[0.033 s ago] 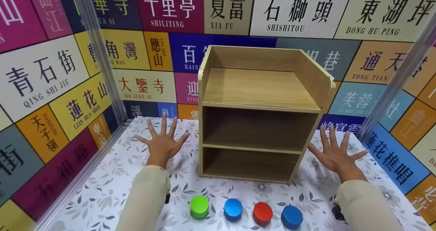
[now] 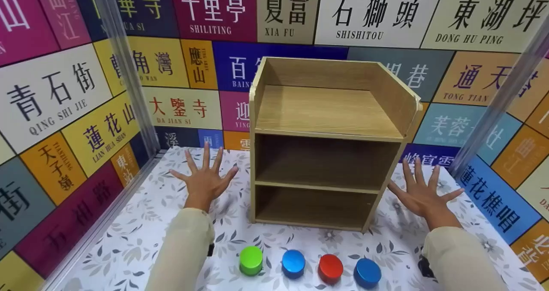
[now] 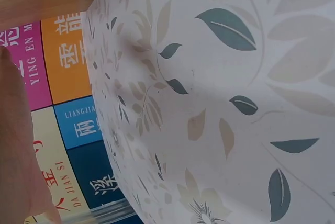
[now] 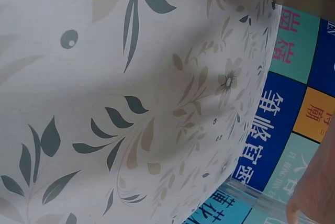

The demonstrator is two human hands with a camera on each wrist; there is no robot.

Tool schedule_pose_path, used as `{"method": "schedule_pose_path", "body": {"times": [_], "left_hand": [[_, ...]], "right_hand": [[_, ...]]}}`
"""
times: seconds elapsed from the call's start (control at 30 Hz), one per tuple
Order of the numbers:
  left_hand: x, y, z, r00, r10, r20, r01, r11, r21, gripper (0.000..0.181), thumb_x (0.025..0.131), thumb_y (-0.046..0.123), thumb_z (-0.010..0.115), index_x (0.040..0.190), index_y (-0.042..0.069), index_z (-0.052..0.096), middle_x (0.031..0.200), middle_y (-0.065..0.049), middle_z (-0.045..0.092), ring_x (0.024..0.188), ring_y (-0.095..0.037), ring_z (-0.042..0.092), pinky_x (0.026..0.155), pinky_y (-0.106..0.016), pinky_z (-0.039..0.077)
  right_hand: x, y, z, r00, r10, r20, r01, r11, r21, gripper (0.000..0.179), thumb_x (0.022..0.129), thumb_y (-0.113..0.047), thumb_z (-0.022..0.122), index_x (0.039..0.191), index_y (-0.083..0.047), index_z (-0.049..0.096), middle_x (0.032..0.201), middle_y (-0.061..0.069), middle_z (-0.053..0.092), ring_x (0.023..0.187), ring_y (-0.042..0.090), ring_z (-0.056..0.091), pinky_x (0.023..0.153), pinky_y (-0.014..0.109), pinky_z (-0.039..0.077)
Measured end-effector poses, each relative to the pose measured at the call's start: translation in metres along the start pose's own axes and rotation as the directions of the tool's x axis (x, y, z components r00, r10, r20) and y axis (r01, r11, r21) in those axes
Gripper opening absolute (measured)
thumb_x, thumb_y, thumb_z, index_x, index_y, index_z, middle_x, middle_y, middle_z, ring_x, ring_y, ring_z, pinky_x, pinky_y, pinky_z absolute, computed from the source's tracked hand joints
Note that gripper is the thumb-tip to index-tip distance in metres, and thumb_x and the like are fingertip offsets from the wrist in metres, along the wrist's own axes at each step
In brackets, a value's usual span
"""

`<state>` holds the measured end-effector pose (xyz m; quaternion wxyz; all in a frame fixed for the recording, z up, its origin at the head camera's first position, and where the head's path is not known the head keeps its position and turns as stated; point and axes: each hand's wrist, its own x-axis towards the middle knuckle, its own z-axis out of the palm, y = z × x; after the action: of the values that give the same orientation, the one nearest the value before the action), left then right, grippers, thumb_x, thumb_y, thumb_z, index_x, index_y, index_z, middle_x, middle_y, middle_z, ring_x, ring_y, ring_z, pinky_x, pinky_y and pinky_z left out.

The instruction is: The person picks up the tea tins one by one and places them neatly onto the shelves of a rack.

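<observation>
My left hand [image 2: 206,180] is spread wide to the left of a wooden shelf unit [image 2: 317,187], fingers straight and holding nothing. On the shelf's other side my right hand [image 2: 422,193] is spread the same way, its thumb close to the side panel in the head view. In front of the shelf, a row of small round pieces runs left to right: a green cylinder [image 2: 251,260], a lighter blue cylinder [image 2: 294,264], a red cylinder [image 2: 330,268] and a darker blue cylinder [image 2: 367,273]. Each wrist view catches only an edge of its hand.
The table wears a white cloth [image 2: 231,235] printed with grey leaves. Colourful sign-covered walls [image 2: 287,14] enclose it at the back and both sides, with clear strips [image 2: 128,68] at the corners. The shelf has a railed top and two compartments below.
</observation>
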<state>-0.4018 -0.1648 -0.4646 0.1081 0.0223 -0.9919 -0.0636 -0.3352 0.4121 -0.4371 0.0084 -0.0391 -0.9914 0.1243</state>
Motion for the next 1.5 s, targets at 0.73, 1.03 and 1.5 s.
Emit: {"method": "schedule_pose_path", "body": {"times": [0.73, 1.03, 1.5], "left_hand": [[-0.059, 0.063, -0.042, 0.892, 0.220, -0.395, -0.452, 0.468, -0.759, 0.049, 0.105, 0.037, 0.051, 0.151, 0.022, 0.048, 0.139, -0.006, 0.057, 0.120, -0.028, 0.064, 0.094, -0.048, 0.058], [-0.062, 0.085, -0.045, 0.947, 0.133, -0.294, -0.322, 0.412, -0.852, 0.069, 0.092, 0.030, 0.069, 0.154, 0.027, 0.039, 0.149, -0.009, 0.049, 0.127, -0.036, 0.059, 0.100, -0.053, 0.055], [-0.058, 0.083, -0.035, 0.947, 0.156, -0.280, -0.315, 0.301, -0.900, 0.084, 0.086, -0.003, 0.065, 0.155, 0.036, 0.039, 0.152, -0.007, 0.045, 0.129, -0.040, 0.057, 0.089, -0.054, 0.061]], "right_hand": [[-0.127, -0.028, 0.029, 0.928, -0.326, -0.179, 0.330, 0.944, -0.007, 0.061, 0.093, -0.061, 0.063, 0.134, -0.018, 0.057, 0.098, -0.005, 0.068, 0.083, 0.010, 0.060, 0.068, 0.034, 0.053], [-0.148, -0.047, 0.057, 0.921, -0.371, 0.116, 0.379, 0.924, -0.053, 0.076, 0.083, -0.083, 0.053, 0.142, -0.034, 0.055, 0.119, -0.009, 0.069, 0.093, 0.010, 0.064, 0.080, 0.053, 0.061], [-0.158, -0.053, 0.073, 0.859, -0.458, 0.232, 0.479, 0.877, -0.043, 0.064, 0.086, -0.080, 0.052, 0.141, -0.048, 0.051, 0.114, -0.007, 0.064, 0.091, 0.010, 0.058, 0.081, 0.047, 0.062]]}}
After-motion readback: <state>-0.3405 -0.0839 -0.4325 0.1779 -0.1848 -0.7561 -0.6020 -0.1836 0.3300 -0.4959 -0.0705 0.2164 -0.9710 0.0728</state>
